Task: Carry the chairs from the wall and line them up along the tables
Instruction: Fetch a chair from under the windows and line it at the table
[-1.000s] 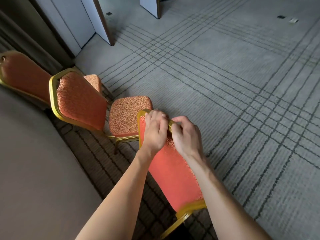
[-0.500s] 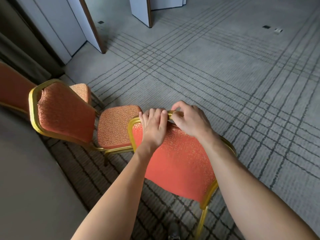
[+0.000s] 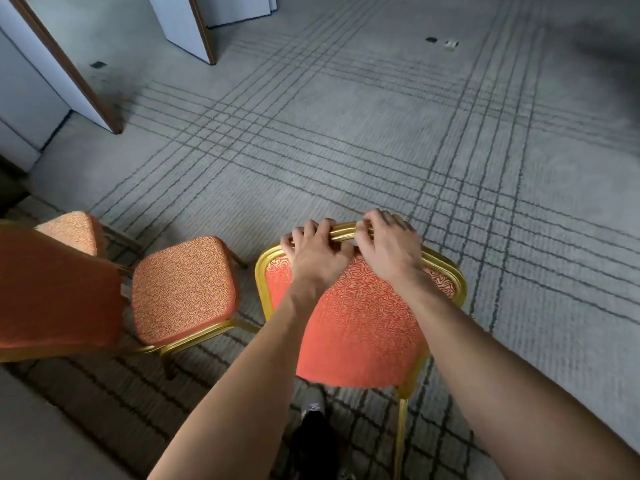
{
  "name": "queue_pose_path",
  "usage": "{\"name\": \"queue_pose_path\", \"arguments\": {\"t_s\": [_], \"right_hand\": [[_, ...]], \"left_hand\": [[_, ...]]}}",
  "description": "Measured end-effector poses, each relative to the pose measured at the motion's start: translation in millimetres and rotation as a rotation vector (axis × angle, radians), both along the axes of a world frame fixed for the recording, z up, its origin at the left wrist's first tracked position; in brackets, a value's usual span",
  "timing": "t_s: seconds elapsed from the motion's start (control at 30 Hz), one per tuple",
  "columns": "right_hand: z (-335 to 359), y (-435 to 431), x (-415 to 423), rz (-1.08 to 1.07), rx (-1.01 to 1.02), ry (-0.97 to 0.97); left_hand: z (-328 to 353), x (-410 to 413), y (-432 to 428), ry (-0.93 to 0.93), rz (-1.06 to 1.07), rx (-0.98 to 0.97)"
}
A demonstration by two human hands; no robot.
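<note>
A banquet chair (image 3: pixel 360 327) with an orange patterned back and gold metal frame stands right in front of me, its back facing me. My left hand (image 3: pixel 317 251) grips the top rail of that back near its left corner. My right hand (image 3: pixel 389 244) grips the same rail just beside it. The chair's seat is hidden behind the back. To its left stands a second matching chair (image 3: pixel 183 289), seat in view, beside the table (image 3: pixel 52 427) at the lower left.
A third orange chair seat (image 3: pixel 69 230) shows at the far left. Folding partition panels (image 3: pixel 86 74) stand at the upper left. Grey carpet with dark crossing lines (image 3: pixel 381 133) stretches ahead and to the right. My shoe (image 3: pixel 313 410) is under the held chair.
The held chair's back has turned from edge-on to square in front of me. The view has shifted right, so the placed chairs sit further left. Both hands stay on the top rail.
</note>
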State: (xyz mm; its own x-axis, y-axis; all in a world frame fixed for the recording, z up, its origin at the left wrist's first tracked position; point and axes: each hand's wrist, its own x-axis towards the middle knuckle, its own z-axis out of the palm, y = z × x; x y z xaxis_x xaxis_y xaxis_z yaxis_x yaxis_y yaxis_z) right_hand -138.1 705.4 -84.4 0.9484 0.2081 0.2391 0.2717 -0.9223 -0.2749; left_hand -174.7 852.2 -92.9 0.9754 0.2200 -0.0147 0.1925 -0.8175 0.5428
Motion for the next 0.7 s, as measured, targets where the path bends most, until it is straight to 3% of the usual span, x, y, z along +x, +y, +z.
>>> {"name": "queue_pose_path", "arguments": {"t_s": [0.17,0.5,0.7], "right_hand": [[5,5,20,0.040,0.047,0.091],[-5,-21,45,0.078,0.004,0.032],[-6,-21,78,-0.221,-0.197,0.204]], "left_hand": [[-1,37,16,0.079,-0.049,0.130],[9,86,15,0.173,-0.167,0.308],[-3,111,10,0.152,-0.162,0.413]]}}
